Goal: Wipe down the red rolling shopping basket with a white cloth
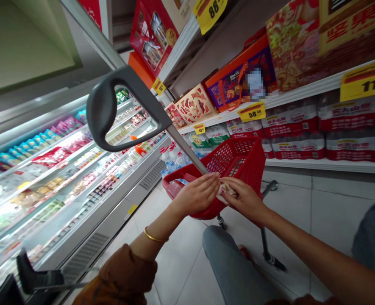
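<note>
My right hand (243, 198) is closed around a small crumpled whitish tissue or wrapper (227, 190) with brownish and pink patches; which of the two, I cannot tell. Beside it, my left hand (200, 194) has its fingers stretched out and held together, the tips meeting the crumpled piece. Nothing shows in the left palm, which faces away from me. Both hands are over the near rim of a red plastic shopping cart basket (247, 159). A metal pole (185, 146) rises from the basket to a dark grey loop handle (130, 76) on the upper left.
Refrigerated shelves (60, 169) with packaged food run along the left. On the right, shelves hold gift boxes (193, 103) above shrink-wrapped bottle packs (300, 146). Cart wheels (274, 262) stand on the tiled floor (289, 203) near my knee (219, 245). A black cart part (37, 273) shows lower left.
</note>
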